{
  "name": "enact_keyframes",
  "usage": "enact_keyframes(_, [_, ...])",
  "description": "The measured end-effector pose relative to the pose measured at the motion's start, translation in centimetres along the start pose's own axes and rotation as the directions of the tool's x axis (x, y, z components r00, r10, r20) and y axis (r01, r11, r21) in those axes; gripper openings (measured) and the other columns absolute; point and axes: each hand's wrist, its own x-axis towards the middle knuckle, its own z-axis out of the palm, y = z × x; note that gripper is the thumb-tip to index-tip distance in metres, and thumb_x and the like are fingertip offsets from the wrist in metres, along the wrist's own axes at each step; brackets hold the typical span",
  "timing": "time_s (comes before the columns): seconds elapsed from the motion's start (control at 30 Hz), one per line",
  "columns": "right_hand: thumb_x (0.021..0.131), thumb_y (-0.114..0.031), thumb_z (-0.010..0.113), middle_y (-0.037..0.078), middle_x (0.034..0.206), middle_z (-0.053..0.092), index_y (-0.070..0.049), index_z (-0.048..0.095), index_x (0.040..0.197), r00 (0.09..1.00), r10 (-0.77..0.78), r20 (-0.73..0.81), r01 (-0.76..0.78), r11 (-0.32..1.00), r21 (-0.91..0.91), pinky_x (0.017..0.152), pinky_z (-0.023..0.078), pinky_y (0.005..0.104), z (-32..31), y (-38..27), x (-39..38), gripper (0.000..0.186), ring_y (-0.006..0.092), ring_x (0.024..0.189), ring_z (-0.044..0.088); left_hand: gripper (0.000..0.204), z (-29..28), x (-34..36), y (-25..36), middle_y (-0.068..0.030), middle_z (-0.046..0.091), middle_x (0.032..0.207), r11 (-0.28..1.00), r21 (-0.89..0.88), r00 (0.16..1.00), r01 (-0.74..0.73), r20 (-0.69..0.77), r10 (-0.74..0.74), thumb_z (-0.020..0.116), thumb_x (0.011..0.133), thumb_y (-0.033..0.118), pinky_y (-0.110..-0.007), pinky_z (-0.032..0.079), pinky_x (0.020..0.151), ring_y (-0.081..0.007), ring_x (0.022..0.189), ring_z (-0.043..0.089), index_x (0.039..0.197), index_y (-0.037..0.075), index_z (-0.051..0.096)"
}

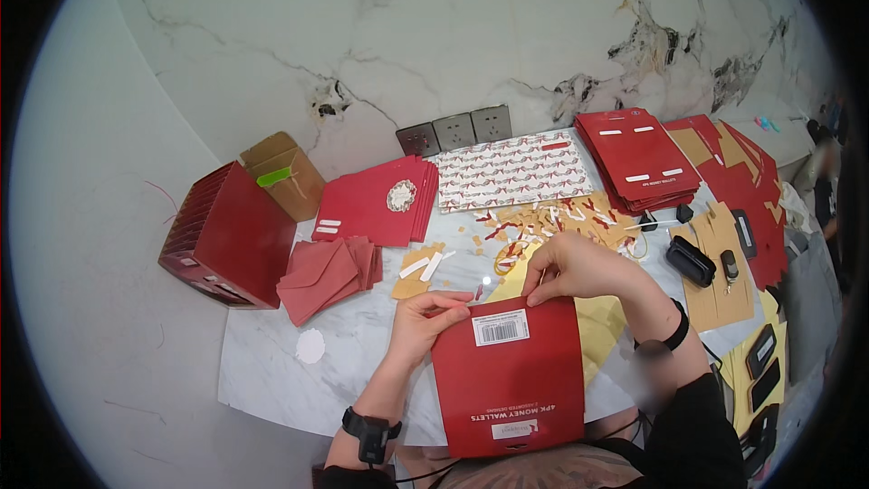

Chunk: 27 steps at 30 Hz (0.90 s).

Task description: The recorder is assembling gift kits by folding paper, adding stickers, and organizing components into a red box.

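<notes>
A flat red card packet (509, 371) lies in front of me at the table's near edge, its print upside down and a white barcode label near its far edge. My left hand (424, 324) closes thumb and fingers on the packet's far left corner. At the far edge, right of the label, my right hand (572, 270) pinches the packet between thumb and fingertips. A tiny red strip (479, 292) shows just beyond my left fingertips. Yellow paper (593, 330) lies partly beneath the packet and my right forearm.
Paper scraps (552, 215) litter the table beyond my hands. Pink-red envelopes (326, 282), a red card stack (371, 204) and a slotted red box (231, 240) stand left. A patterned white sheet (511, 172), more red packets (638, 158) and a black case (691, 261) lie far and right.
</notes>
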Motion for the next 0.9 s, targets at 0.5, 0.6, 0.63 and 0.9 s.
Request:
enact_keyframes(0.5, [0.077,-0.011,0.079,0.008,0.084,0.072,-0.001,0.073,0.095,0.969,-0.193,-0.155,0.194,0.981,-0.005,0.064,0.051,0.0247,-1.0,-0.3,-0.2,0.021,0.0112,0.071,0.064,0.016,-0.6,0.2,0.0,-0.0143,0.070,0.106,0.954,-0.299,0.987,-0.025,-0.157,-0.023,0.065,0.090,0.001,-0.029,0.056,0.081,-0.0167,0.091,0.068,0.105,-0.002,0.069])
enact_keyframes(0.6, [0.077,-0.010,0.078,0.009,0.089,0.072,-0.001,0.073,0.099,0.962,-0.117,-0.248,0.144,0.985,0.094,0.068,0.051,0.0258,-1.2,0.6,0.0,0.023,0.0120,0.074,0.065,0.015,-1.1,0.4,0.1,-0.0145,0.070,0.105,0.948,-0.316,0.981,-0.048,-0.195,-0.016,0.065,0.090,0.002,-0.029,0.056,0.080,-0.0163,0.089,0.068,0.103,-0.002,0.069])
enact_keyframes(0.63, [0.077,-0.010,0.078,0.009,0.089,0.072,-0.001,0.073,0.099,0.962,-0.118,-0.246,0.145,0.985,0.095,0.068,0.051,0.0258,-1.0,0.7,0.1,0.023,0.0120,0.074,0.065,0.015,-1.3,0.4,0.3,-0.0146,0.070,0.105,0.944,-0.324,0.979,-0.060,-0.204,-0.008,0.065,0.090,0.003,-0.029,0.056,0.080,-0.0161,0.089,0.068,0.103,-0.002,0.069])
enact_keyframes(0.9, [0.078,-0.004,0.075,0.008,0.075,0.070,0.003,0.071,0.083,0.959,0.076,-0.271,-0.014,0.975,0.221,0.060,0.049,0.0233,-1.5,0.7,-0.2,0.009,0.0099,0.069,0.066,0.013,-1.4,0.5,0.8,-0.0141,0.070,0.103,0.942,-0.336,0.981,-0.008,-0.186,-0.058,0.065,0.090,0.003,-0.029,0.057,0.079,-0.0166,0.088,0.068,0.102,-0.003,0.067])
